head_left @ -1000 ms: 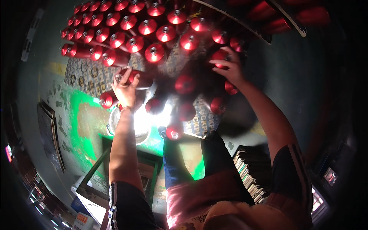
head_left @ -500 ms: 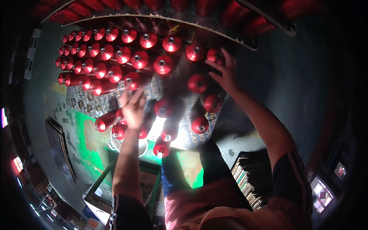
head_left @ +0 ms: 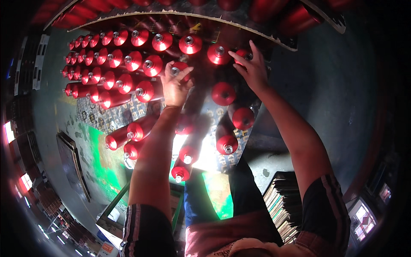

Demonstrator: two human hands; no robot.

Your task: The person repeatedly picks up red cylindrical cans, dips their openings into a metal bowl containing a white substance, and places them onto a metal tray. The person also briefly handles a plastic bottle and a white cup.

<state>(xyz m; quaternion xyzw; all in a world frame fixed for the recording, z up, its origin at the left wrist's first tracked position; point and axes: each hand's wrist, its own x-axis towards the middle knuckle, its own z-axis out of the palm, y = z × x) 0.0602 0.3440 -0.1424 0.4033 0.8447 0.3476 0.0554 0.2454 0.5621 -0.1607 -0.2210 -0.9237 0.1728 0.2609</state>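
Over a printed board [head_left: 102,118] above patchy green floor [head_left: 102,168], left grip [head_left: 175,91] clasps a red bottle [head_left: 183,67], right grip [head_left: 254,73] spread.

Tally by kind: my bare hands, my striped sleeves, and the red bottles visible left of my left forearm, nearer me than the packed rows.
Bare left hand and right hand: 2
Dark, pale-striped fabric sleeves: 2
Glossy red bottles with silvery necks: 3
Total: 7

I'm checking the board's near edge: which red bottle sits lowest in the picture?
The red bottle just left of the blue trouser leg; every other red bottle shows higher up.
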